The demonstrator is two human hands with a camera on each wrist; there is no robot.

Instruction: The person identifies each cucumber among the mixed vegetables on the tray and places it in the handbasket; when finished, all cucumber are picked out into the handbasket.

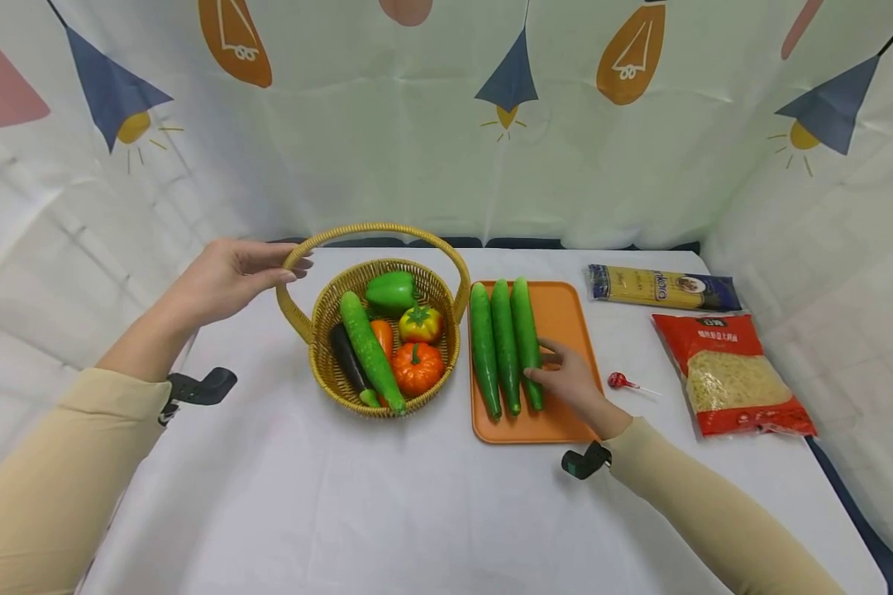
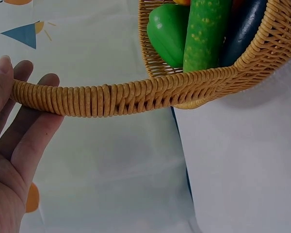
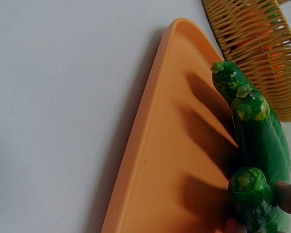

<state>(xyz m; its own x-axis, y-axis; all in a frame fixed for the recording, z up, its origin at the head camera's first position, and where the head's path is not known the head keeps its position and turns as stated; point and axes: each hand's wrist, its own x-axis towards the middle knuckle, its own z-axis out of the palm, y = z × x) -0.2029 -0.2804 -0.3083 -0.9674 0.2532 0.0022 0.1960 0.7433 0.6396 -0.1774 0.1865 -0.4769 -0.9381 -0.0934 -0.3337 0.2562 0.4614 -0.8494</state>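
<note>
My left hand (image 1: 226, 277) pinches the arched handle (image 2: 92, 101) of a wicker basket (image 1: 320, 376) on its left side. Inside the basket lie a green bell pepper (image 1: 389, 291), a bumpy green cucumber (image 1: 370, 347), an eggplant (image 1: 348, 359), a small orange pumpkin (image 1: 417, 372) and a red-yellow vegetable (image 1: 421, 324). To its right, an orange tray (image 1: 569, 322) carries three cucumbers side by side. My right hand (image 1: 571, 382) grips the rightmost cucumber (image 1: 524, 318) near its lower end; in the right wrist view, fingertips flank this cucumber's end (image 3: 247, 187).
Right of the tray lie a red-wrapped lollipop (image 1: 619, 380), a yellow-and-blue pasta packet (image 1: 662, 287) and a red bag of pasta (image 1: 740, 380). A white cloth covers the table (image 1: 387, 512). Behind it hangs a printed curtain (image 1: 432, 140).
</note>
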